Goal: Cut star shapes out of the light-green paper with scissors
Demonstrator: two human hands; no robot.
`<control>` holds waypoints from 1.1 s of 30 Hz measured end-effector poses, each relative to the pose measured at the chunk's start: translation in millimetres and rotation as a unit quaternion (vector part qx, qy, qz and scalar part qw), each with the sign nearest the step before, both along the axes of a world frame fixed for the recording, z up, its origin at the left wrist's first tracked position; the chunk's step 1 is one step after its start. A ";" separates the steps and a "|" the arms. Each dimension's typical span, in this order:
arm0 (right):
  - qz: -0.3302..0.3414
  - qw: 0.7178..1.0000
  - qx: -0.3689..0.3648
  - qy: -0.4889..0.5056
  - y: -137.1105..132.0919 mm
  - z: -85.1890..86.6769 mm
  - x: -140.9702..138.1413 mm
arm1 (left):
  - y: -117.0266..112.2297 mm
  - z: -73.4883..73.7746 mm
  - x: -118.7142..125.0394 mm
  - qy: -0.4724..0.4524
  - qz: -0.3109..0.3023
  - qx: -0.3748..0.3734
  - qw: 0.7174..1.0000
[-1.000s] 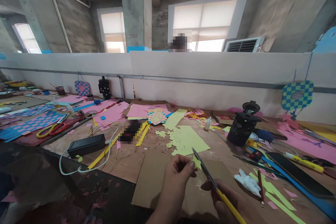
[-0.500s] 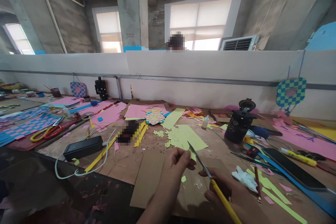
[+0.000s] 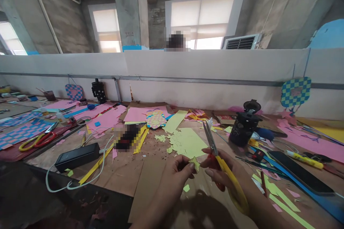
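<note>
Pinched between the fingers and thumb of my left hand (image 3: 178, 171) is a small yellow-green paper star (image 3: 195, 164). My right hand (image 3: 228, 166) grips scissors (image 3: 212, 141) with yellow and red handles, blades slightly apart and pointing up and away, to the right of the star. Beneath both hands lies a sheet of brown cardboard (image 3: 146, 186) with a small yellow-green scrap (image 3: 186, 188) on it. Just beyond my hands, a pile of cut paper stars (image 3: 177, 141) rests partly on a yellow-green sheet (image 3: 195, 141).
A black open-lidded bottle (image 3: 244, 128) and a phone (image 3: 299, 171) are on the right. To the left are a black power bank (image 3: 77, 156) with a white cable and another pair of scissors (image 3: 40, 140). A checkered paper piece (image 3: 156, 120) lies ahead; a white partition (image 3: 204, 66) borders the table.
The scissors have drawn away from the paper in my left hand and turned more upright, blades now apart. The held paper now shows its star shape. The view has shifted slightly.
</note>
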State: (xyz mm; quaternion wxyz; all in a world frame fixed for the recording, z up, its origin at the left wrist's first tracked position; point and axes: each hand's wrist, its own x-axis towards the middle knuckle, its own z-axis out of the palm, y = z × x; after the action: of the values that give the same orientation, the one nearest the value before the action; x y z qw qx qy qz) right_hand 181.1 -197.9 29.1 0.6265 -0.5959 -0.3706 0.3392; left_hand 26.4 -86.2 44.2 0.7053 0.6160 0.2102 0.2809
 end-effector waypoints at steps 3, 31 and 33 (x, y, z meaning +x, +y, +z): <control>0.019 1.000 0.000 0.014 16.1 6.3 -3.1 | 9.7 -2.2 2.1 0.030 -0.014 0.036 0.999; 0.001 0.999 -0.015 0.044 101.5 -17.0 21.9 | 109.8 -11.0 35.0 0.100 -0.106 -0.016 0.989; 0.000 0.999 -0.021 0.030 99.6 -22.7 24.0 | 113.6 -18.1 35.6 0.121 -0.108 -0.005 0.987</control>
State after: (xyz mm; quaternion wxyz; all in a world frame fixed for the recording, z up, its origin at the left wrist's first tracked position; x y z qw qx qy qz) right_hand 205.0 -98.3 6.4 0.6250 -0.5984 -0.3446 0.3641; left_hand 62.1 27.5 26.1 0.7043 0.6606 0.2276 0.1258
